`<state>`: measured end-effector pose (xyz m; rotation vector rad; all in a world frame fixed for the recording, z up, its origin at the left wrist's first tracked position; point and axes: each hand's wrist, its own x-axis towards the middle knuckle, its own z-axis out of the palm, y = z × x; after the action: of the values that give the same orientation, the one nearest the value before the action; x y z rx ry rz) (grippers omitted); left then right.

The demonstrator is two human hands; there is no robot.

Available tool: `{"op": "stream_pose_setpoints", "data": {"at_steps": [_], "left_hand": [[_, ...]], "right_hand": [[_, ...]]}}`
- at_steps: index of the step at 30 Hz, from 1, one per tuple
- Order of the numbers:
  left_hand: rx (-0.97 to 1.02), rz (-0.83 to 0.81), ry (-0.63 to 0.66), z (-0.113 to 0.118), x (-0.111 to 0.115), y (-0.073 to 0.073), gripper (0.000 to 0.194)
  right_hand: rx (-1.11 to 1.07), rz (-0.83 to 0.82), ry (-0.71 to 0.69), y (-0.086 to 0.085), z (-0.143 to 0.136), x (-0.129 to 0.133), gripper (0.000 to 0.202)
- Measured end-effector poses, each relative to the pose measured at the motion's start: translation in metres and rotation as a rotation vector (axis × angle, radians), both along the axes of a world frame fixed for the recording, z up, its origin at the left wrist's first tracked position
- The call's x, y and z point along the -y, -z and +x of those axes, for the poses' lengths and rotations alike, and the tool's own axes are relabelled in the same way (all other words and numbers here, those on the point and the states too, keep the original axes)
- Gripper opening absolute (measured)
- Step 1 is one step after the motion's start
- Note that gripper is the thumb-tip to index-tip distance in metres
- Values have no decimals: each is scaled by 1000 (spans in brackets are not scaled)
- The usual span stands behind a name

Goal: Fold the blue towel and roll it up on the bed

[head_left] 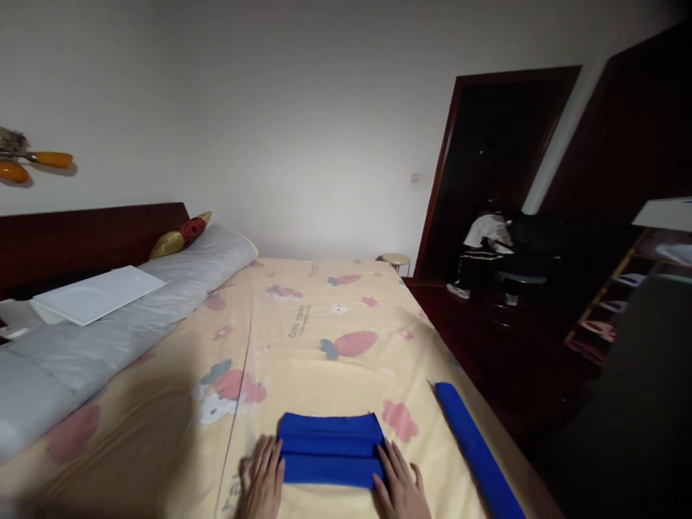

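While two hands flank it, one folded cloth lies.

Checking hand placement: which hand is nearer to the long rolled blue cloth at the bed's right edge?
Right. The right hand lies between the folded blue cloth and the long rolled blue cloth; the left hand is at the fold's far side.

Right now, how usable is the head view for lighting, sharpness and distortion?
Head view: dim and soft; the right side by the doorway sinks into darkness. The blue folded cloth and both hands, left hand, right hand, stay legible. Wide-angle bending stretches the bed edges; no glare.
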<state>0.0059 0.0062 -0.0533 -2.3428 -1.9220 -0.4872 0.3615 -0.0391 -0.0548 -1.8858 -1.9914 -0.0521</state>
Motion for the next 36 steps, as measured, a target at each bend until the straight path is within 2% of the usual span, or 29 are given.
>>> {"op": "stream_pose_setpoints", "data": {"at_steps": [2,4,6,8,9,11,15,17,18,20,23,25,27,29,31,34,36], "left_hand": [[18,106,-22,-1,4,4,46],[18,194,90,6,10,13,47],[-3,184,220,16,14,21,50],[-27,81,261,25,16,24,59],[-32,12,244,29,16,22,63],[-25,-119,180,36,12,11,66],[8,-328,85,48,-8,-28,60],[16,-392,40,51,-18,-44,56],[17,-409,16,53,-21,-49,53],[18,-413,-21,59,-24,-53,50],[19,-406,-29,78,-18,-46,50],[34,-379,48,94,-11,-36,51],[56,-323,164,99,-7,-24,49],[62,-234,231,86,-6,-15,46],[38,-134,225,57,-8,-10,42],[-2,21,77,20,-10,-8,37],[-11,112,-33,20,-9,-8,37]], "right_hand": [[22,53,-37,10,4,3,53],[53,122,-89,29,-3,4,56],[82,163,-95,51,-14,6,59],[91,154,-41,62,-23,6,59],[86,127,-19,60,-27,5,56],[58,46,-11,42,-32,1,49],[-2,-119,-26,-26,-38,-17,40],[-2,-191,-14,-50,-40,-26,39],[3,-218,-9,-56,-41,-29,40],[15,-247,15,-57,-48,-33,42],[-19,-239,32,-47,-74,-33,40],[-97,-204,-54,-41,-95,-31,41],[-166,-167,-164,-35,-106,-29,41],[-170,-145,-198,-29,-97,-27,40],[-129,-122,-137,-23,-68,-24,41],[-51,-94,-72,-16,-26,-21,43],[-33,-62,-72,-18,-23,-21,41]]}}
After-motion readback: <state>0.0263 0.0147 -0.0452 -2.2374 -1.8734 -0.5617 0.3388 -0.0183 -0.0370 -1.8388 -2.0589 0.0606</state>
